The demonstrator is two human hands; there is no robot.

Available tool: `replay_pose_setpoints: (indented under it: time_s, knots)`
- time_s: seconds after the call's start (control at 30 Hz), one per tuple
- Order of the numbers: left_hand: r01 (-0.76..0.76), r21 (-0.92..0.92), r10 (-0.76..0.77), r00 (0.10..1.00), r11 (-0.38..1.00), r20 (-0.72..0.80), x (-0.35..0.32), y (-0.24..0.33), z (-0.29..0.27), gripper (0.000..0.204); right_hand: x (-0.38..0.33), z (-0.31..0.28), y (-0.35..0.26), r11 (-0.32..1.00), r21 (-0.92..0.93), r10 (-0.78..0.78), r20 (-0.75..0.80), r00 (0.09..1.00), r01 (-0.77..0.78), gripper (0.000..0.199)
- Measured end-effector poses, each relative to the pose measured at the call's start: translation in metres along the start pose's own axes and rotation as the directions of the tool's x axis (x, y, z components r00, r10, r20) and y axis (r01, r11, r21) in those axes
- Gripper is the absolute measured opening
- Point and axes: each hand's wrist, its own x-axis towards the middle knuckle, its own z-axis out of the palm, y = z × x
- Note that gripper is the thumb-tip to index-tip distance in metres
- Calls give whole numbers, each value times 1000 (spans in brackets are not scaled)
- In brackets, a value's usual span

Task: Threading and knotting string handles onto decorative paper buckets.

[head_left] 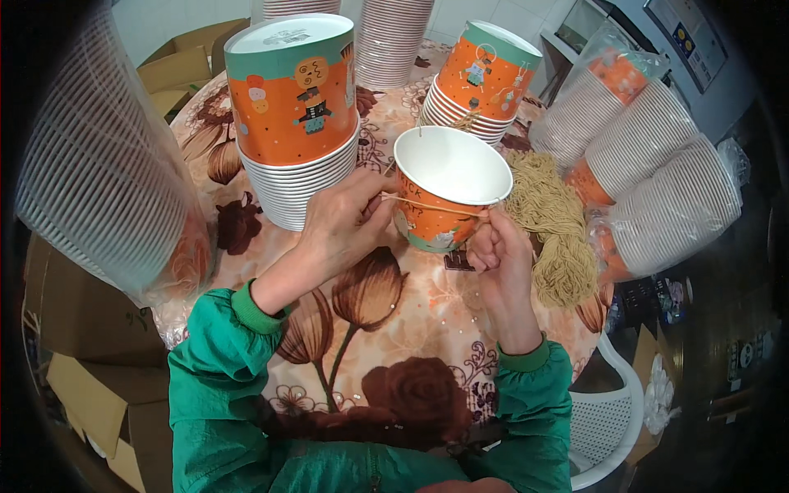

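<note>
An orange paper tub (448, 185) with a white inside and a green base band stands upright on the flowered tablecloth (444, 329). A thin tan string (436, 205) stretches across its near side, just under the rim. My left hand (349, 218) pinches that string at the tub's left side. At the right side, my right hand (501, 251) has its fingers closed on the string's other end. Right of the tub lies a loose bundle of tan string (546, 218). Behind my left hand rises a stack of nested tubs (296, 115), upside down; another upside-down stack (485, 78) is behind the tub.
Plastic-wrapped stacks of tubs line the left (107, 164) and right (666, 172) edges, with tall stacks (394, 41) at the back. Cardboard boxes (90, 386) are low on the left. A white plastic chair (612, 415) stands at the lower right.
</note>
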Motion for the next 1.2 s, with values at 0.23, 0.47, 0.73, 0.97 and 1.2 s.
replay_pose_setpoints:
  time_s: [0.23, 0.47, 0.73, 0.97, 1.2]
  knots:
    - [71, 208, -120, 964, 976, 236, -10, -27, 8, 18, 19, -28, 13, 1000, 20, 24, -24, 999, -24, 17]
    - [24, 222, -106, 925, 975, 366, -14, -9, 10, 22, 36, -47, 24, 995, -12, 101, -64, 993, -102, 16]
    - [-190, 273, 168, 980, 943, 102, 26, 58, 2, 17, 37, -45, 28, 987, -130, 93, -34, 995, -96, 14]
    - [-236, 302, 240, 971, 924, 25, 43, 37, 44, 27, 36, -36, 42, 982, -181, 64, 43, 997, -55, 14]
    - [-78, -69, 84, 992, 995, 91, 43, 5, 30, 19, 41, -45, 44, 964, -263, 32, -33, 999, -39, 14]
